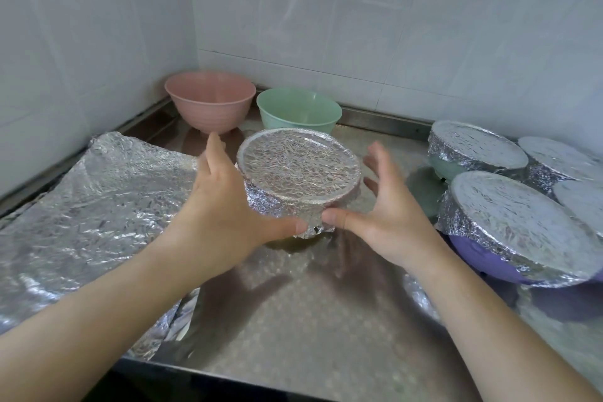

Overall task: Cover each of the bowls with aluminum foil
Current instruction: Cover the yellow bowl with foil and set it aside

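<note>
White wall tiles (359, 10) meet in a corner behind a steel counter (310, 320). At the centre of the counter sits a foil-covered bowl (298, 170), upright, its flat round foil top facing up and tipped slightly toward the camera; being round, it has no long axis. The left hand (225, 202) cups the bowl's left side, fingers extended along the far edge, thumb pressing the crumpled foil at the front lower rim. The right hand (388, 206) is spread, its fingers apart and just off the bowl's right side, only the thumb tip touching the foil beside the left thumb. Behind stand an uncovered pink bowl (210, 101) and an uncovered green bowl (298, 111), both open side up. A loose foil sheet (98, 199) lies flat on the left. Several covered bowls (515, 222) cluster on the right.
</note>
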Available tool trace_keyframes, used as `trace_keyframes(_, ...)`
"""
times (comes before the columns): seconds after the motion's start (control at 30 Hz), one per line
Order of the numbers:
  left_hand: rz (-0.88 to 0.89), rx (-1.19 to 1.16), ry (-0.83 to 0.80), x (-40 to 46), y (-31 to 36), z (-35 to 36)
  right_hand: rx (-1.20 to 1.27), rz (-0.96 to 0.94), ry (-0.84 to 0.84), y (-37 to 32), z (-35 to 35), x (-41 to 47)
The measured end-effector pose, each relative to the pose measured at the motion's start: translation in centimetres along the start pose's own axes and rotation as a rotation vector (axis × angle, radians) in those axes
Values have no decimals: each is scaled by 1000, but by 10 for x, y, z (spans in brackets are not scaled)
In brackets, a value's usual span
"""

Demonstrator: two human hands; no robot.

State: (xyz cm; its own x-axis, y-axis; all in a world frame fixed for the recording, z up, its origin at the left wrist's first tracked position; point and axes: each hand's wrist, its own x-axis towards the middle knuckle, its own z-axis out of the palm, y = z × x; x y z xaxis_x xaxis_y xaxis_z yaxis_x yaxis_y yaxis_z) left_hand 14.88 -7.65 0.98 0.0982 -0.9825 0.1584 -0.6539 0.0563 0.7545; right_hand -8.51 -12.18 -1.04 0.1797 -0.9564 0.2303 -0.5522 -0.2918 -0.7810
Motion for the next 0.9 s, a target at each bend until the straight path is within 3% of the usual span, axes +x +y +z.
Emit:
trace_keyframes(0.07, -17, -99, -56, 5, -5, 3, 71, -42, -78, 3, 2, 4)
trace_keyframes(0.2, 49, -145, -44, 12, -18, 5, 130, -34, -38, 6, 5, 1)
trace_keyframes(0.4, 46, -204, -214, 17, -20, -10, 134, 3, -63, 8, -3, -7)
trace_keyframes(0.57, -27, -46, -178, 15, -20, -2, 121, -25, -173, -2, -1, -3)
trace_keyframes(0.77, -84, -211, -57, 10, -17, 5, 208, 25, -88, 4, 2, -4)
trace_keyframes(0.9, -70, -243, -68, 3, -16, 8, 251, 65, -177, 5, -5, -3)
